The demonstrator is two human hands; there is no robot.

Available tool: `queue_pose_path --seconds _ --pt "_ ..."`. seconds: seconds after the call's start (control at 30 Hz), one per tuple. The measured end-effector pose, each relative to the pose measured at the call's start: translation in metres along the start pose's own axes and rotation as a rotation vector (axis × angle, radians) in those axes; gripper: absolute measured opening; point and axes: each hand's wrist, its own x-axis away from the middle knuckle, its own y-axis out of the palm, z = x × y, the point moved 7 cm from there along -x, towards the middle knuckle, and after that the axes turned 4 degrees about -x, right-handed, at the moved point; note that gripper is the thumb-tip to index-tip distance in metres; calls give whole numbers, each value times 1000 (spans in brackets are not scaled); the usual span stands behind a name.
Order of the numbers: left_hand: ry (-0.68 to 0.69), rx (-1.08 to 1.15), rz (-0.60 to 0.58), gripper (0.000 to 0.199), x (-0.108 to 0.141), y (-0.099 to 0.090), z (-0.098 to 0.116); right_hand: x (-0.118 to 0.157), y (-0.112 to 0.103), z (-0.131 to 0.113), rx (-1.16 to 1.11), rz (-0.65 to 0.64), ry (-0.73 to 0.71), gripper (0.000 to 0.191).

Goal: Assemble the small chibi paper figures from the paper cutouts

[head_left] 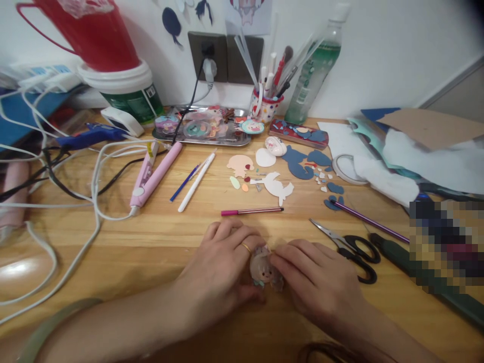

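Note:
Between my two hands, close to the desk's front, is a small clear-edged charm with a printed face (262, 268). My left hand (223, 259) wears a ring and has its fingers curled round the charm's left side, the thumb below it. The bent fingers of my right hand (317, 277) press together at its upper right edge. A magenta pen (251, 211) lies just beyond my left hand. Black-handled scissors (350, 247) rest open to the right of my right hand. Farther back are a pale cut-out figure (240, 165) and dark blue paper pieces (300, 162).
A metal tray (242, 141) and a spotted pen cup (266, 108) stand at the back, beside a green bottle (315, 75). Pink tongs (157, 176) and white cables (96, 201) lie left. A purple pencil (372, 222) and papers lie right.

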Motion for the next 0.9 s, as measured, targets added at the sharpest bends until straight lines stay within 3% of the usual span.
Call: queue_pose_path --seconds 0.9 --pt "-15 12 -12 59 0 0 -2 3 2 5 -19 -43 -28 17"
